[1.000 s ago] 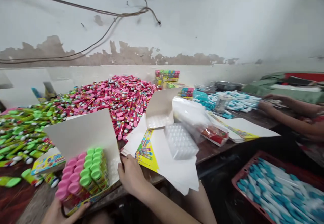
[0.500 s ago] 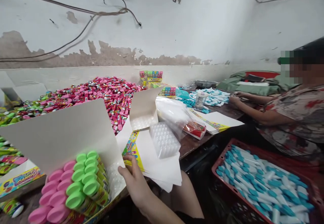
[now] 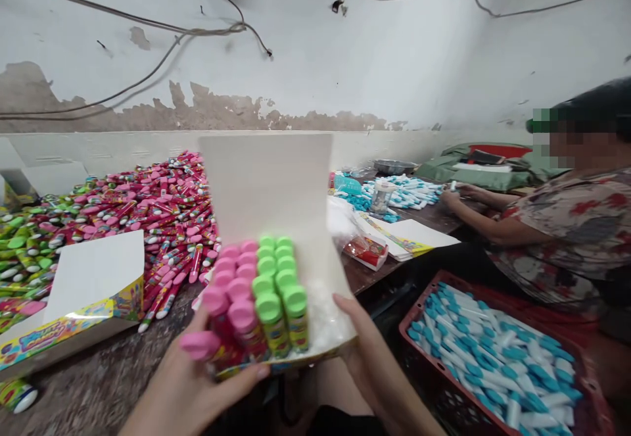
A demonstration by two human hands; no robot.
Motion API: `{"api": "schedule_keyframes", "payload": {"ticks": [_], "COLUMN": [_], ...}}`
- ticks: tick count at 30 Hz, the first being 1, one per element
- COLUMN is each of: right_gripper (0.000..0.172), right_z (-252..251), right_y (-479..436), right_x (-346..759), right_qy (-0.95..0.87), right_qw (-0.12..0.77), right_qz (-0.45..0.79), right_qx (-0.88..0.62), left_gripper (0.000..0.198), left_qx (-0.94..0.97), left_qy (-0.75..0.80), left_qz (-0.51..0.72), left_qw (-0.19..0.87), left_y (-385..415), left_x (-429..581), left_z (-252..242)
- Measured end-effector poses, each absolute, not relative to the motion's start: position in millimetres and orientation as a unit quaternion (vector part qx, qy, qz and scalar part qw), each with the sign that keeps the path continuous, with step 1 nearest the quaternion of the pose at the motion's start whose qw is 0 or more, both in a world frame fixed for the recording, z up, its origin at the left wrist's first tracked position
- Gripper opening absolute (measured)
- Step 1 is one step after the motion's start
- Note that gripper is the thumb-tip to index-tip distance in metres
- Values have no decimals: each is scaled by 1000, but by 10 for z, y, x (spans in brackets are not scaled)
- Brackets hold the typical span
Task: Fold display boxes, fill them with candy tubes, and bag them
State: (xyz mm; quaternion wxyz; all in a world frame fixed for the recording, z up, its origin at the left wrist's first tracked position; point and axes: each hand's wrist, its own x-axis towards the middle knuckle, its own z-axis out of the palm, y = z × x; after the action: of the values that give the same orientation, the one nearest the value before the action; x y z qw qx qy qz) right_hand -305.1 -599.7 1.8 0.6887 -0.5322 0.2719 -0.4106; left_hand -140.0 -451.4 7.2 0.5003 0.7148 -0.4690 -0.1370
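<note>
Both my hands hold an open white cardboard box (image 3: 266, 186) up in front of me, its lid standing upright. My left hand (image 3: 190, 383) grips the box's lower left side, and my right hand (image 3: 357, 334) supports its right edge. Rows of upright tubes with lime green caps (image 3: 276, 298) stand beside tubes with pink caps (image 3: 236, 298). One pink-capped tube (image 3: 200, 345) leans out over my left hand. A clear plastic insert (image 3: 320, 317) lines the box's right side. The box hides the middle of the table.
A large heap of pink tubes (image 3: 167, 225) and a green heap (image 3: 24, 252) cover the table's left side, near a second open box (image 3: 93, 291). A red crate of blue-and-white tubes (image 3: 493, 357) sits at lower right. A co-worker's hands (image 3: 456, 193) work among similar tubes on the right.
The box has moved right and up to the middle of the view, covering the white sheets and clear tray. My left hand is now plainly under its left side, and my right hand is at its right edge.
</note>
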Motion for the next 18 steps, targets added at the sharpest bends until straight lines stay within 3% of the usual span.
{"api": "schedule_keyframes", "payload": {"ticks": [3, 5, 12, 18], "right_gripper": [70, 73, 70, 74], "right_z": [57, 8, -642, -1235], "right_y": [-6283, -6473, -7200, -7515], "right_x": [-3503, -3800, -4274, -3906], "right_qy": [333, 402, 468, 495], "right_qw": [726, 701, 641, 621], "right_qz": [-421, -456, -534, -532], "right_qx": [-430, -372, -291, -294], "left_gripper": [73, 73, 91, 110], "left_qx": [642, 598, 559, 611], "left_qy": [-520, -552, -575, -459], "left_qz": [-205, -234, -279, -332], "left_qw": [525, 531, 527, 553], "left_y": [-5127, -5539, -6664, -6831], "left_x": [-1772, -1991, -2422, -2502], "left_z": [159, 119, -449, -805]}}
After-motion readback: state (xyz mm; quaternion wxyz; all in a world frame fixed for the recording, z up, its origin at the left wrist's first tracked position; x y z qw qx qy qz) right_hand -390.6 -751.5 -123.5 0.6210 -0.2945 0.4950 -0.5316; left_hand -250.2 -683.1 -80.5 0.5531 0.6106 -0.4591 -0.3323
